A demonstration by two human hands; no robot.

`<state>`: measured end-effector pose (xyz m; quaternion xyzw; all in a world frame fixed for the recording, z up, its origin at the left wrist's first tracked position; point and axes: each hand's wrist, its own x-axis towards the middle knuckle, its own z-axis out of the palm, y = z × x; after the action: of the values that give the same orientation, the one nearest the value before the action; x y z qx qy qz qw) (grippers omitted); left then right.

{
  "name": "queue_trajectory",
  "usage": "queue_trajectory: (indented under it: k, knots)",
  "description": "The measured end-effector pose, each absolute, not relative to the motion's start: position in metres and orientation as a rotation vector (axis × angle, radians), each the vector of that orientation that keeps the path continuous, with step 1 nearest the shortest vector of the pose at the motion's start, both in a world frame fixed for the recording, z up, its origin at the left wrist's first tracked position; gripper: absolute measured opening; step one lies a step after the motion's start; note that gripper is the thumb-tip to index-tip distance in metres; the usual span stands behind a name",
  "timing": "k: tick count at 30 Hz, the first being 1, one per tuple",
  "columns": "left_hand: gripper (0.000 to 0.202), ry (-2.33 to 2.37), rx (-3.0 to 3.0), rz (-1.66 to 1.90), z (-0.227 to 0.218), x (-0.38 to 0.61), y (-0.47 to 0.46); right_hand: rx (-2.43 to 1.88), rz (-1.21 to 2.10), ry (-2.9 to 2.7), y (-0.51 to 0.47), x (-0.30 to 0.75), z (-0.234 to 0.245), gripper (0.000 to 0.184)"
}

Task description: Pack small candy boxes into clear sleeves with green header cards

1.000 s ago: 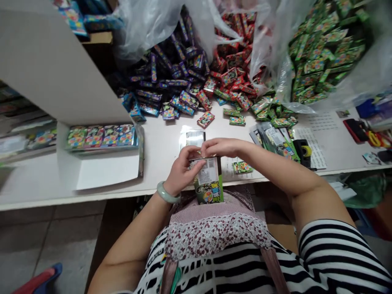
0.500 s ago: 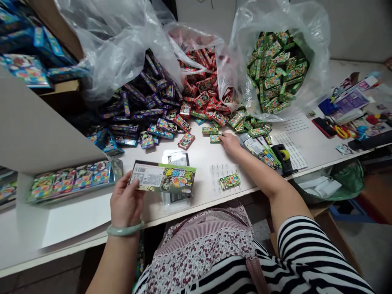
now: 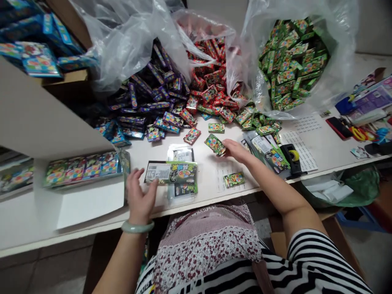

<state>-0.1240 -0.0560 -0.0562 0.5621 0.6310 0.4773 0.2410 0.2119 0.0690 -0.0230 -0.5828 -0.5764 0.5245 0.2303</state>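
Note:
My right hand [image 3: 235, 150] grips a small green candy box [image 3: 215, 145] by its right end, lifted off the white table. My left hand [image 3: 141, 192] has its fingers spread beside a flat printed packet [image 3: 171, 172], black and green with a white barcode label. The thumb is near the packet's lower left edge; whether it touches I cannot tell. Beneath the packet lie clear plastic sleeves [image 3: 181, 197]. One green box [image 3: 216, 128] lies just behind my right hand, and another green box [image 3: 234, 179] rests on a label sheet [image 3: 221, 184]. A red box [image 3: 192, 136] lies behind the sleeves.
Plastic bags spill purple boxes [image 3: 143, 87], red boxes [image 3: 211, 92] and green boxes [image 3: 288, 75] along the back. At left stands a white tray [image 3: 92, 206] with a row of boxes. A tape dispenser [image 3: 290, 159] and green-black packets [image 3: 272, 153] lie right.
My left hand has let go of the printed packet, now lying over the sleeves, and its fingers have spread. My right hand has picked a green box up from the table.

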Motion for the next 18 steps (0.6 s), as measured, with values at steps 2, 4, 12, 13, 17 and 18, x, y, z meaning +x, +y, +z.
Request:
queue_trajectory:
  k: [2,4,12,13,17,18]
  knots:
    - [0.048,1.693,1.348,1.275,-0.036,-0.094,-0.054,-1.348,1.804,-1.303,0.042,0.190,-0.020,0.026]
    - [0.051,1.372,1.108,1.119,-0.021,-0.062,-0.047,-1.125,2.023,-1.018,0.017,0.167,-0.020,0.029]
    - [0.045,1.102,0.642,1.212,-0.006,-0.038,-0.041,-1.011,1.342,-1.915,-0.001,0.158,0.001,0.069]
    - [0.044,1.093,0.651,1.169,-0.006,-0.039,-0.043,-0.926,1.156,-2.123,0.001,0.162,0.007,0.080]
    - [0.041,1.080,0.728,1.070,-0.010,-0.039,-0.047,-0.696,0.820,-2.581,0.009,0.165,0.024,0.085]
    - [0.042,1.083,0.773,1.051,-0.013,-0.042,-0.046,-0.690,0.790,-2.603,0.010,0.164,0.024,0.083]
